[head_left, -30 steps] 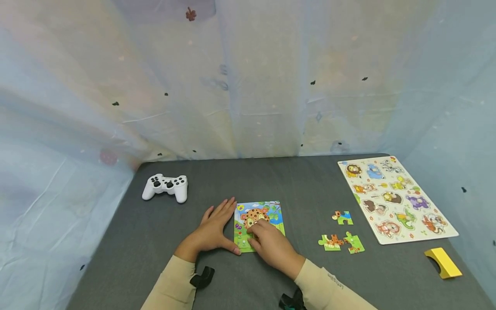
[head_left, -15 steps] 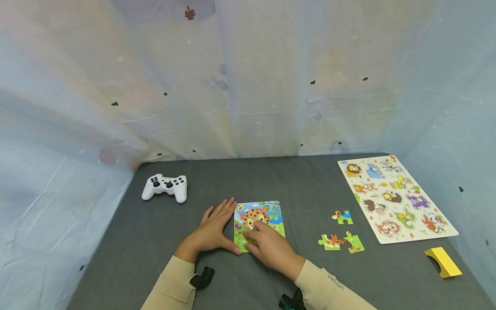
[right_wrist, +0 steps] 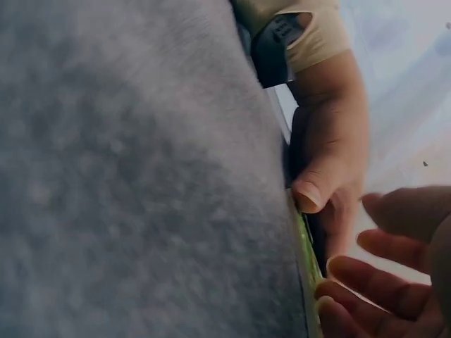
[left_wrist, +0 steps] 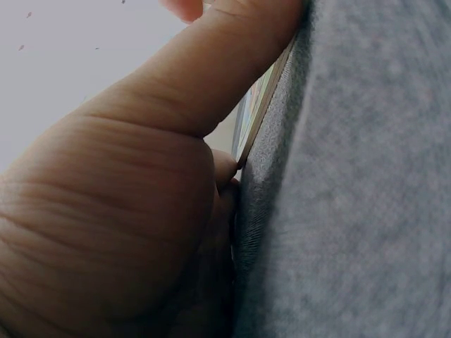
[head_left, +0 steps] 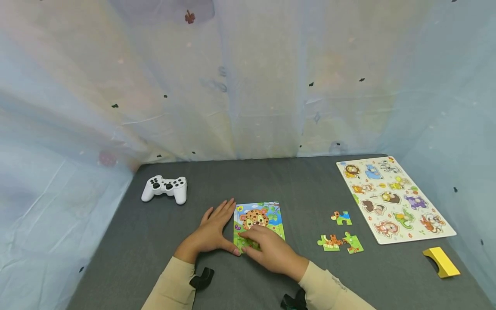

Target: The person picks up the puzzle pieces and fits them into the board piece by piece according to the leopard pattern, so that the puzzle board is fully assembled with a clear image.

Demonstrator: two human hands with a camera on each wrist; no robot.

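Observation:
A small square jigsaw puzzle with a spotted leopard on green and blue lies at the table's middle. My left hand rests flat along its left side, fingers straight, thumb at the near left corner. In the left wrist view the thumb lies at the edge of the puzzle. My right hand is over the near right part of the picture, covering some of it. Its fingers are loosely bent, with the thumb apart and nothing between them; in the right wrist view its fingertips are close to the puzzle's surface.
Right of the puzzle lie loose jigsaw pieces: a blue-green one, a giraffe one and a green one. Beyond are an animal pegboard and a yellow arch block. A white game controller sits far left.
My right hand has moved slightly nearer and left over the puzzle, and its index finger and thumb have spread apart. More of the leopard's face shows. The left hand has stayed in place.

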